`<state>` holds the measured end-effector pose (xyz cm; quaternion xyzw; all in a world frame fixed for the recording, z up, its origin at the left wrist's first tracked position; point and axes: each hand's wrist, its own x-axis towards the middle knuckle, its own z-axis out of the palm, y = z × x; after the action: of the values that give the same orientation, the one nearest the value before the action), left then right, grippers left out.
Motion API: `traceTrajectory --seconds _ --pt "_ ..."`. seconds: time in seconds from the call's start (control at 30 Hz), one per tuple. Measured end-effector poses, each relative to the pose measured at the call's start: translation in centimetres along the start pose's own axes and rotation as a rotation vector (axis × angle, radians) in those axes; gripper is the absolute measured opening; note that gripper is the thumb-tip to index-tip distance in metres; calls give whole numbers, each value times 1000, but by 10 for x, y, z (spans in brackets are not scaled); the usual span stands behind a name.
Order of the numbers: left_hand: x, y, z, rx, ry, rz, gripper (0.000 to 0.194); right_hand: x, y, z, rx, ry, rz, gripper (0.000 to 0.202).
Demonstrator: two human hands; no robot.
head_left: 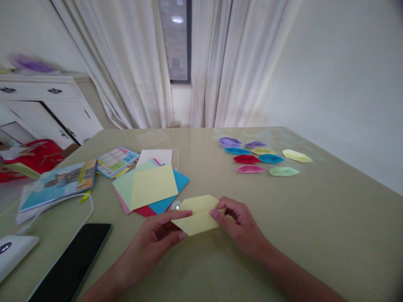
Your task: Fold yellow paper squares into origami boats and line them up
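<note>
A pale yellow sheet of folded paper (198,216) is held just above the table, its corners turned in and a crease running along its middle. My left hand (154,239) grips its left end, index finger on top and thumb at the lower edge. At the right end, my right hand (239,222) pinches the paper between thumb and fingers. Loose coloured paper sheets (154,186) in yellow, green, blue, red and pink lie fanned out beyond my left hand. Several folded paper boats (247,159) in various colours rest at the far right.
A black phone (72,260) lies at the front left, with a white device (15,251) and its cable nearby. Books (59,182) and a printed card pack (118,161) sit along the left side. Curtains (135,63) hang behind the table (195,167).
</note>
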<state>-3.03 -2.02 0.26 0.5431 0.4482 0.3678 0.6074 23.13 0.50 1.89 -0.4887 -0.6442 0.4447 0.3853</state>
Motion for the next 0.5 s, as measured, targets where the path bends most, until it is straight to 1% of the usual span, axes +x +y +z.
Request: traceTrajectory --seconds 0.23,0.37,0.5 --pt "2 -11 0 -25 16 61 42 0 -1 0 -21 -9 -37 35" --pt "5 -11 3 -2 38 137 36 -1 -2 2 -76 8 -102 33" --pt "7 -12 7 -44 18 141 31 -2 -3 3 -111 10 -150 30"
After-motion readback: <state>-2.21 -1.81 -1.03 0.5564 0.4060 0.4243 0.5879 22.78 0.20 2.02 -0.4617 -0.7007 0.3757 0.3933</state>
